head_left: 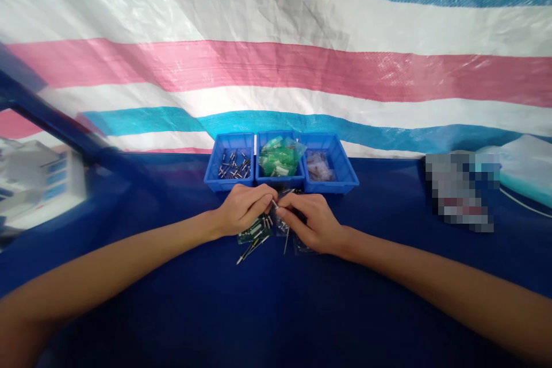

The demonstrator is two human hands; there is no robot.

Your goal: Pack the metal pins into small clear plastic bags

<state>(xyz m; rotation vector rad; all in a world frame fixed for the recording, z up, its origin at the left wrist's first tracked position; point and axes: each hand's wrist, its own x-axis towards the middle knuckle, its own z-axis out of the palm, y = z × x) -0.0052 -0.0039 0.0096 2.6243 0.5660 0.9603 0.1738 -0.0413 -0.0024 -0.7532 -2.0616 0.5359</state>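
Note:
My left hand (246, 210) and my right hand (314, 221) meet fingertip to fingertip just in front of the blue bins. Both are closed in a pinch around a small slim metal rod (275, 204); its ends are partly hidden by the fingers. Below the left hand lies a dark green bag (246, 237) with several metal pieces on it. Thin pointed rods (249, 252) stick out toward me. Another thin rod (286, 241) lies between the hands. Small clear bags (282, 227) show partly under my right hand.
Three blue bins stand in a row: the left bin (228, 185) holds metal rods, the middle bin (280, 181) a green bag, the right bin (345, 184) clear bags. A white device (47, 190) stands at left, a blurred-out object (461, 195) at right. A striped tarp (276, 63) hangs behind.

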